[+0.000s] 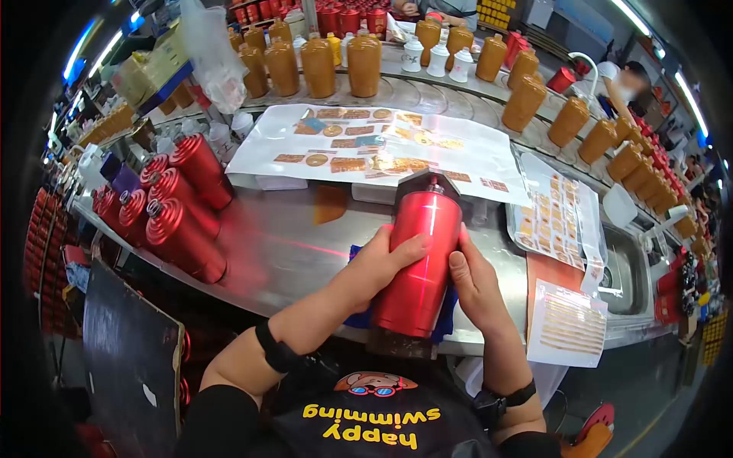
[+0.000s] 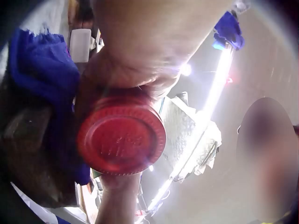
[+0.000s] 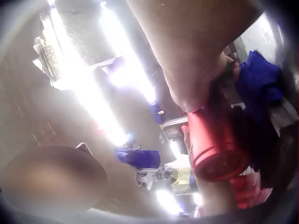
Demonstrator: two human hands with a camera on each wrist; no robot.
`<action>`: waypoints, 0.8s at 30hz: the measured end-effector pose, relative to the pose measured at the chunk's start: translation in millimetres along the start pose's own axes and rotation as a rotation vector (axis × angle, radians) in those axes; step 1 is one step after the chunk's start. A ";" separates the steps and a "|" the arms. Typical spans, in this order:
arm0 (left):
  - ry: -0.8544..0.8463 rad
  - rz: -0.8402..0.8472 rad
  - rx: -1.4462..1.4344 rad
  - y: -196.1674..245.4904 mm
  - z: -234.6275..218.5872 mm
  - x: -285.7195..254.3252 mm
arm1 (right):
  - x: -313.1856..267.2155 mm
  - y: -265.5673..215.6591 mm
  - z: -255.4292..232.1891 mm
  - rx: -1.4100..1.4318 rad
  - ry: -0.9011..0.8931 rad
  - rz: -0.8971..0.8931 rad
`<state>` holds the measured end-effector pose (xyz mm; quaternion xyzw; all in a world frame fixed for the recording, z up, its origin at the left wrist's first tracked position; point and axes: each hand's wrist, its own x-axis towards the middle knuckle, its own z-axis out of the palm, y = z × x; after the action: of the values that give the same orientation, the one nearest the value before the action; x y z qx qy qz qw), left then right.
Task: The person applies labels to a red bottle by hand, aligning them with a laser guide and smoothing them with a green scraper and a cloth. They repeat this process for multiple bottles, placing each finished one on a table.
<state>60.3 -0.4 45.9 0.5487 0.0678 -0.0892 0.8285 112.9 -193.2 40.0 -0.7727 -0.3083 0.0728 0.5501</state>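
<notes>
A shiny red bottle (image 1: 420, 263) lies tilted between both hands, its narrow neck pointing away from the body, above a blue cloth (image 1: 450, 313). The left hand (image 1: 388, 256) grips its left side, thumb over the top surface. Along the right side, the right hand (image 1: 479, 284) holds it with the thumb raised near the surface. In the left wrist view the round base (image 2: 122, 139) of the bottle faces the camera, beneath the left hand (image 2: 135, 60). The right wrist view shows the bottle (image 3: 215, 144) below the right hand (image 3: 191, 84).
Several red bottles (image 1: 185, 240) stand at the left of the metal table (image 1: 282, 275). Behind lies a sheet of gold labels (image 1: 267, 145); brown bottles (image 1: 364, 65) line the conveyor. At the right are a label tray (image 1: 546, 214), a striped sheet (image 1: 566, 324) and a sink (image 1: 630, 267).
</notes>
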 end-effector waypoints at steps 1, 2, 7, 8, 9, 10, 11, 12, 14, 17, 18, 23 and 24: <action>-0.005 0.008 0.004 -2.3 -1.7 3.7 | 3.8 0.8 -0.4 -0.008 -0.002 -0.001; -0.013 0.013 0.007 -3.9 -1.9 5.2 | 5.9 -2.9 -2.6 0.044 -0.032 0.031; 0.113 0.113 0.132 -7.0 4.4 1.5 | 2.4 6.3 0.6 0.025 -0.001 0.018; 0.125 0.132 0.167 -6.2 3.3 2.1 | 3.2 7.8 1.4 0.012 0.007 0.002; 0.113 0.119 0.159 -7.2 0.8 4.4 | 4.3 11.3 2.9 0.016 0.003 0.009; 0.101 0.108 0.151 -8.5 -2.6 8.3 | 6.3 15.2 4.0 0.019 0.000 0.014; 0.088 0.100 0.144 -7.9 -3.7 10.3 | 7.7 15.8 3.1 0.022 -0.002 0.015; 0.092 0.085 0.193 -6.0 -5.0 9.8 | 7.8 13.3 2.3 0.021 -0.003 0.006; 0.105 0.045 0.285 -5.1 -7.8 7.2 | 5.2 8.6 1.9 0.022 -0.010 -0.003; 0.253 0.244 0.444 -15.1 -7.0 16.2 | 7.7 15.0 5.8 -0.016 0.042 -0.023; 0.261 0.271 0.476 -10.4 -0.9 12.3 | 7.4 4.3 1.6 -0.009 0.014 0.053; 0.123 0.535 0.472 -33.4 -0.5 -25.1 | -7.6 29.4 -3.3 0.258 -0.022 0.160; 0.118 0.710 0.677 -44.8 -7.8 -30.4 | -8.9 36.7 -5.5 0.256 -0.072 0.121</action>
<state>20.6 -8.1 9.0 0.7803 -0.1095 0.2129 0.5778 122.8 -210.2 7.2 -0.7102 -0.2689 0.1722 0.6275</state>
